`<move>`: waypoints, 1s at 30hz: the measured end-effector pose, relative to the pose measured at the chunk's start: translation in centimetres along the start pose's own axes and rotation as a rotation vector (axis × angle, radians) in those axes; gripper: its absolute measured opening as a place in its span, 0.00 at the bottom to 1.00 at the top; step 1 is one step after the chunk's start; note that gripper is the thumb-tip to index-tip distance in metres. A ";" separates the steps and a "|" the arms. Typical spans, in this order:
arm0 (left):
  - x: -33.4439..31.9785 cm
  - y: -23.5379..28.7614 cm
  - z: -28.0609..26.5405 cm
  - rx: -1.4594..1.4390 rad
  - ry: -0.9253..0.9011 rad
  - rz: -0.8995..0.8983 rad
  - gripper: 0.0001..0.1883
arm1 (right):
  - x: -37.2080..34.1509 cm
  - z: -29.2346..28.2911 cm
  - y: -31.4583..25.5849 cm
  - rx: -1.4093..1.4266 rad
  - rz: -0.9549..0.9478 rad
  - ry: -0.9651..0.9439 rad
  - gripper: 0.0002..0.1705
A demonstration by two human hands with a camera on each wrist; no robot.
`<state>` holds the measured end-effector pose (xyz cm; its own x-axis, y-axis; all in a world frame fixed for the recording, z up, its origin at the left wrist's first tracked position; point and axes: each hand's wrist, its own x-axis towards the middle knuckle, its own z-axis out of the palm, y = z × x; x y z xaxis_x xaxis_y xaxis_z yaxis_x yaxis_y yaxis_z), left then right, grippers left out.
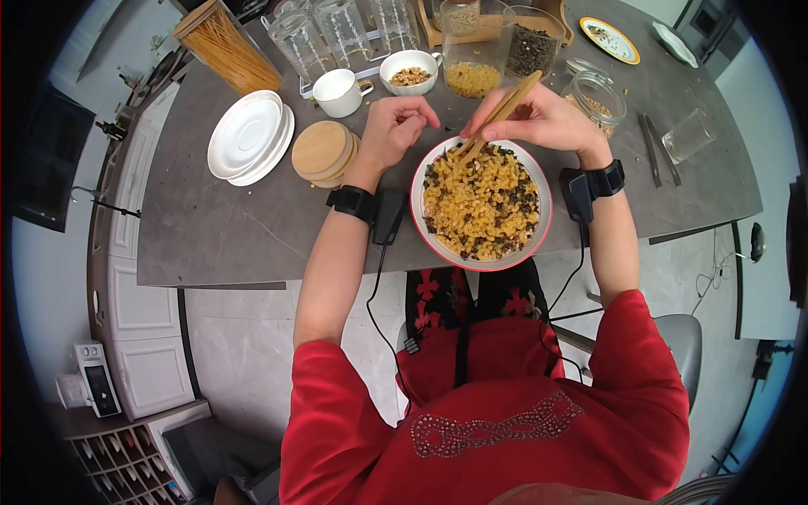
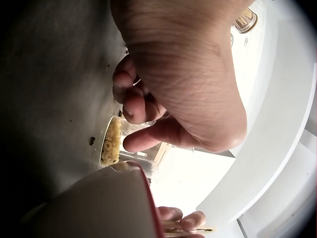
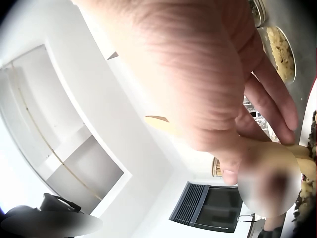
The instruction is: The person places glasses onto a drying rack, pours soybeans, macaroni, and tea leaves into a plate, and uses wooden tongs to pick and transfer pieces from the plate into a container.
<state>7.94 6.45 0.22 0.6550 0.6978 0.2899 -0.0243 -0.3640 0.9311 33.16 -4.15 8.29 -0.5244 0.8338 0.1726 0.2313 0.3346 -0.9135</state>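
the grey counter [image 1: 210, 240] spreads across the view, with the bowl [image 1: 545, 206] at its near edge, in front of the person in red. the bowl is white with a red rim, filled with yellow pasta [image 1: 475, 206] and dark flakes mostly around the sides.

the tall spaghetti jar [image 1: 227, 55] stands at the far left, near the stacked white plates [image 1: 246, 135]. clear drinking glasses [image 1: 341, 38] stand at the back. behind the bowl is a clear container [image 1: 478, 38] with pasta at its bottom, next to a jar of dark flakes [image 1: 533, 50].

of the hands, the left hand [image 1: 394, 135] is just outside the bowl's left side, its fingers loosely curled, holding nothing. the right hand [image 1: 543, 118] is above the bowl's far right rim, thumb and fingers closed round a wooden utensil [image 1: 515, 98] whose tips reach into the pasta; whether it is chopsticks or tongs i cannot tell.

a yellow-rimmed plate [image 1: 619, 47] sits at the far right, and metal tongs [image 1: 650, 150] lie beside a glass tumbler [image 1: 690, 136]. smaller still are two white cups [image 1: 338, 94], one of them holding nuts or similar bits, and a few scattered crumbs.
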 end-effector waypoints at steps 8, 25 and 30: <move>-0.1 0.0 -0.1 0.010 -0.013 -0.001 0.10 | 0.5 0.2 0.2 -0.155 -0.070 0.023 0.07; 0.0 0.4 0.0 -0.012 -0.022 -0.003 0.10 | 2.1 -1.3 1.4 0.056 -0.477 0.929 0.13; 0.0 0.3 -0.1 -0.005 -0.013 0.002 0.10 | 0.5 -1.7 0.4 0.154 -0.393 0.753 0.12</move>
<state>7.83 6.41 0.55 0.6643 0.6894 0.2888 -0.0296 -0.3618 0.9318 34.41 -2.81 8.63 0.1526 0.7573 0.6349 0.0045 0.6419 -0.7667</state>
